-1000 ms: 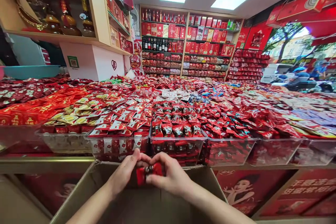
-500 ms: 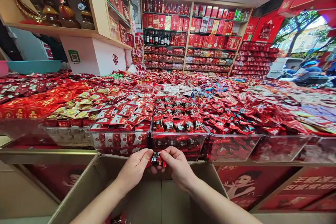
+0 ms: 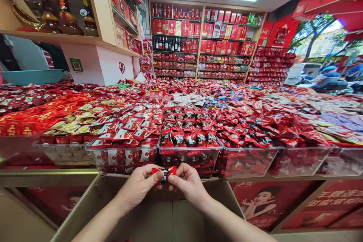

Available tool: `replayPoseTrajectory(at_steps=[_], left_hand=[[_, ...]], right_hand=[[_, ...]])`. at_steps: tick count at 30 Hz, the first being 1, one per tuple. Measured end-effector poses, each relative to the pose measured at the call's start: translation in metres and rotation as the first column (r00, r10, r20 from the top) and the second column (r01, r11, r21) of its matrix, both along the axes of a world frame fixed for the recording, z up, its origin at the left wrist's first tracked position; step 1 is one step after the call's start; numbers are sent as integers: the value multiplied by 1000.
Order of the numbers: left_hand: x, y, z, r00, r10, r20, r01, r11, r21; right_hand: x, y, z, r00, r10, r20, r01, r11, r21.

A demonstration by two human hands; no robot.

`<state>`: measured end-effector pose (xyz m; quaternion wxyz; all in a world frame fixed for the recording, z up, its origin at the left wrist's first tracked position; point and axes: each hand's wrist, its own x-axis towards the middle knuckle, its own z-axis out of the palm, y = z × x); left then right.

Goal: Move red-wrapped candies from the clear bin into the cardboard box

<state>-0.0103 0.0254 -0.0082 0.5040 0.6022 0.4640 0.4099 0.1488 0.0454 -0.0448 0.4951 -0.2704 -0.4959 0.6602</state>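
Note:
Between my two hands is a small wrapped candy with red ends and a black middle. My left hand pinches its left part, thumb lying over the black middle. On the other end, my right hand is closed with its thumb on the wrapper. Both hands are above an open cardboard box. Just beyond them stands a clear plastic bin of similar red and black candies.
A neighbouring bin holds red and white packets, and another bin to the right holds red sweets. Wall shelves with bottles and red boxes stand behind. A wooden cabinet juts out at upper left.
My hands have shifted slightly left and down in view. My left thumb has moved over the candy's middle, and its red ends show more. The view has tilted a little upward.

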Motion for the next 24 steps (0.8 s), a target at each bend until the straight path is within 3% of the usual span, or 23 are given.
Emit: replayPoseTrajectory(at_steps=[5,10,20,22,24], left_hand=[[0,1,-1,1000,10,-14,-10,1000,4],[0,0,2,998,27,-54,-25,999,33],[3,0,-1,992,70,-107,-67,997,32],[2,1,-2,992,63,-112,-60,998,28],[1,1,-1,992,53,-113,-50,998,25]], right_hand=[[2,1,2,999,26,23,-27,1000,15],[2,-3,0,991,134,17,-134,991,-1],[5,-10,-1,969,197,149,-205,978,42],[9,-11,2,953,168,254,-204,971,123],[15,-13,9,906,21,422,-175,928,329]])
